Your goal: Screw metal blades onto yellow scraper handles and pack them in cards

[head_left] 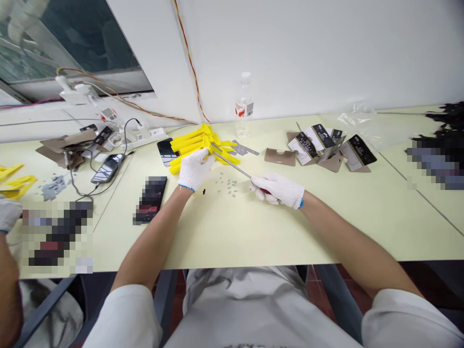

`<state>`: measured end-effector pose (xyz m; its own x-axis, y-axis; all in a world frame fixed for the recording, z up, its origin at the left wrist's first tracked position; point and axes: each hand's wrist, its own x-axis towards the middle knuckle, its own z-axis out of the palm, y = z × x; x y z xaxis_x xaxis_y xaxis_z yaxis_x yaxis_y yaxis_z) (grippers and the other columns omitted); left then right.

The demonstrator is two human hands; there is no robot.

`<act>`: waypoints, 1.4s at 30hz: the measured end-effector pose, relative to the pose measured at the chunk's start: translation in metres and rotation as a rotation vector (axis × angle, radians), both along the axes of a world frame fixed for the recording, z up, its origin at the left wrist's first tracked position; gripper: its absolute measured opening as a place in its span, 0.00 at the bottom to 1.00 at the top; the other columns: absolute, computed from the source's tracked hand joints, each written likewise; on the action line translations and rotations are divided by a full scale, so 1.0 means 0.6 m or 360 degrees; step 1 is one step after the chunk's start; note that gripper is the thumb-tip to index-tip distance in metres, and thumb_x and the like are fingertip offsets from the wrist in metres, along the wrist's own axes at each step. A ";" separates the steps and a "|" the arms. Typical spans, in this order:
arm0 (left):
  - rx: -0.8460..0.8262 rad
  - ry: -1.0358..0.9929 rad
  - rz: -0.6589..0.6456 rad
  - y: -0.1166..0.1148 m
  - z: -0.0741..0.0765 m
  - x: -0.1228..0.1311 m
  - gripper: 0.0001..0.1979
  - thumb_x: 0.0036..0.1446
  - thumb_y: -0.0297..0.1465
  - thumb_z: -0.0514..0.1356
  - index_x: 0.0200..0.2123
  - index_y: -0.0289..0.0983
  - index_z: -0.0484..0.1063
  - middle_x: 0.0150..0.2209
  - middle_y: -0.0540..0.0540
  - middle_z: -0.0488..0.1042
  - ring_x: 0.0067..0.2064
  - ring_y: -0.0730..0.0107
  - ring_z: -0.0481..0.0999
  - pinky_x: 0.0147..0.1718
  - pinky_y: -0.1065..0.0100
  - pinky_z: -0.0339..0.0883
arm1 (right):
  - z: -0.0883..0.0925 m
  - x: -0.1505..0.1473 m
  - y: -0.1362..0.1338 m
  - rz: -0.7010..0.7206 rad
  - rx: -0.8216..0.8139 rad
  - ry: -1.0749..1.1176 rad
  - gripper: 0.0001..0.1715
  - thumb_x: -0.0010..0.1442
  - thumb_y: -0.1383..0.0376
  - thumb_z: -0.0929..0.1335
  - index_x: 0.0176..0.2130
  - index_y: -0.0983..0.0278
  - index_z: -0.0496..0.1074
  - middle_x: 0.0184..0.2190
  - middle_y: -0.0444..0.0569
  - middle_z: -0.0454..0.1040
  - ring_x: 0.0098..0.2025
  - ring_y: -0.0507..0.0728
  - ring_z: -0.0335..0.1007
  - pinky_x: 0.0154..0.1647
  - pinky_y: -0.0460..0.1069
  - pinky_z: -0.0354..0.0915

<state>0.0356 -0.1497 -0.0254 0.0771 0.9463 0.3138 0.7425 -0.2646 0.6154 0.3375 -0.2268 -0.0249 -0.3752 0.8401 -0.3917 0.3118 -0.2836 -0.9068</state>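
My right hand, in a white glove, is closed around the red handle of a long-shafted screwdriver. Its metal shaft slants up and left to the yellow pieces beside my left hand. My gloved left hand is closed at the front of the pile, pinching a yellow plastic piece by the shaft's tip. Several more long yellow pieces lie heaped behind it. Small metal bits are scattered on the table between my hands, and a tiny black part lies near my left wrist.
Flat grey metal plates lie behind the screwdriver. A plastic bottle stands by the wall. Opened card packages are right, a dark box left. At far left, a co-worker's gloved hand is near a charging phone and cables.
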 end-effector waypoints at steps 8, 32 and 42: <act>0.0018 -0.0005 0.0026 -0.011 0.008 0.002 0.10 0.79 0.36 0.66 0.43 0.38 0.83 0.41 0.44 0.83 0.46 0.60 0.81 0.50 0.60 0.76 | -0.011 0.007 0.009 -0.0018 -0.0333 0.0219 0.29 0.75 0.40 0.75 0.43 0.63 0.78 0.24 0.40 0.68 0.18 0.46 0.49 0.14 0.41 0.45; -0.0007 -0.0031 0.0016 -0.005 0.002 0.001 0.15 0.81 0.42 0.67 0.51 0.34 0.83 0.50 0.41 0.83 0.50 0.60 0.83 0.54 0.57 0.81 | -0.023 0.012 0.012 0.0291 -0.0505 0.0642 0.26 0.76 0.39 0.71 0.45 0.58 0.68 0.18 0.31 0.58 0.16 0.48 0.38 0.13 0.42 0.44; 0.0135 -0.0062 0.0035 -0.011 0.006 0.005 0.14 0.81 0.40 0.66 0.52 0.35 0.84 0.50 0.41 0.84 0.52 0.59 0.83 0.57 0.56 0.80 | -0.024 0.009 0.008 0.0373 -0.0476 0.0697 0.25 0.79 0.39 0.68 0.45 0.57 0.66 0.16 0.30 0.56 0.16 0.49 0.36 0.14 0.42 0.45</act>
